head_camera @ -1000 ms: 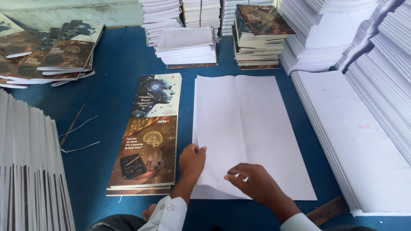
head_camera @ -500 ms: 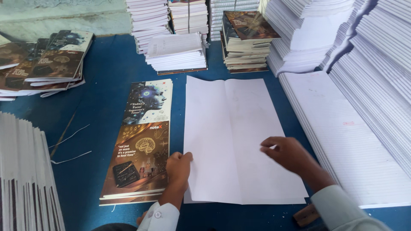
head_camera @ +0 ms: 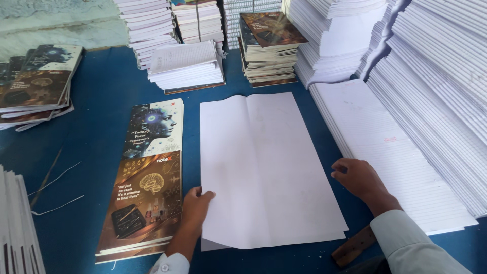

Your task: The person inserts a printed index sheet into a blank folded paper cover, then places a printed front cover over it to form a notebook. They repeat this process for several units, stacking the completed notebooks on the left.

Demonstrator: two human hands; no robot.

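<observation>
A large white paper sheet (head_camera: 269,167) with a centre crease lies flat on the blue table (head_camera: 101,101). My left hand (head_camera: 195,203) rests at its lower left edge, fingertips touching the paper, beside a stack of printed notebook covers (head_camera: 147,172). My right hand (head_camera: 357,177) lies to the right of the sheet, fingers apart, touching the edge of a low pile of ruled paper (head_camera: 385,147). Neither hand grips anything.
Tall piles of ruled paper (head_camera: 436,76) fill the right side. Bundles of white pages (head_camera: 185,63) and a stack of bound notebooks (head_camera: 269,45) stand at the back. More covers (head_camera: 35,81) lie far left; paper edges (head_camera: 18,228) sit near left. A wooden piece (head_camera: 352,246) lies by my right sleeve.
My right hand has moved from the sheet's lower middle out to the right, onto the ruled pile's edge. My left hand stays at the sheet's lower left edge.
</observation>
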